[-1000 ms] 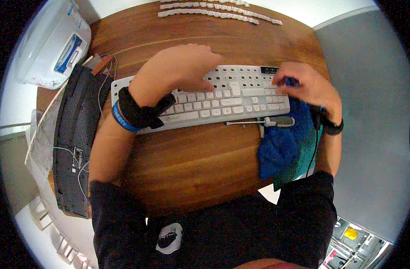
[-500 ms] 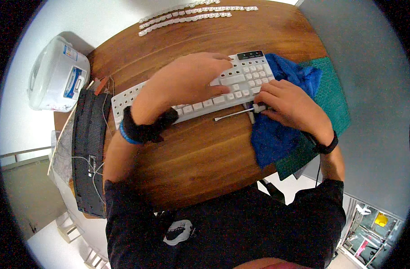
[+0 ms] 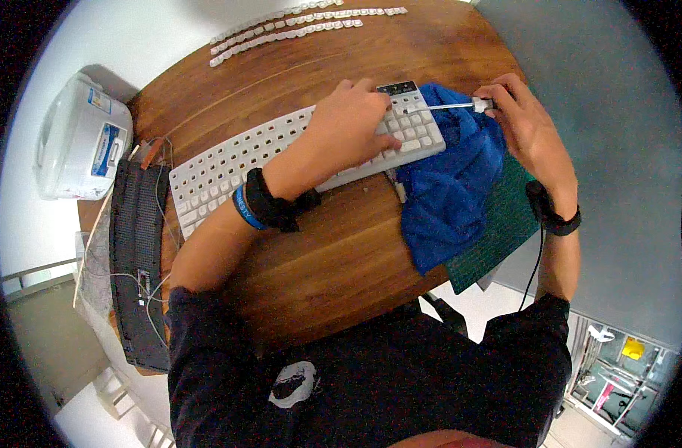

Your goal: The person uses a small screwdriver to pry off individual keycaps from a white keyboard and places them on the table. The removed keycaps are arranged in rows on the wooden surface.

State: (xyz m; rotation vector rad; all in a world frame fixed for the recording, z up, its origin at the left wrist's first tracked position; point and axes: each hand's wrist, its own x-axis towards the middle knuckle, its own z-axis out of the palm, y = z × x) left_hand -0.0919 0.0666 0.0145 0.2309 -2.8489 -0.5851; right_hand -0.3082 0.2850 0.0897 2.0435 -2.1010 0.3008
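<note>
A white keyboard (image 3: 236, 158) lies slantwise on the wooden table. Its upper rows show dark switch sockets without caps, while white caps remain on its lower rows and on the number pad at the right. My left hand (image 3: 346, 125) rests over its right half, thumb and fingers apart, hiding the keys below. My right hand (image 3: 533, 134) is closed round the handle of a screwdriver (image 3: 449, 106), out past the keyboard's right end. The shaft points left, and its tip reaches the top of the number pad. Whether the tip sits under a cap cannot be made out.
Three rows of loose white keycaps (image 3: 287, 31) lie at the table's far side. A blue cloth (image 3: 453, 201) lies on a green mat (image 3: 498, 228) at the right. On the left are a black padded strip (image 3: 137, 261), thin cables and a white rice cooker (image 3: 83, 142).
My right hand has lifted the screwdriver from the keyboard's near edge and swung it up to the right, tip now at the number pad. My left hand stays on the keyboard.
</note>
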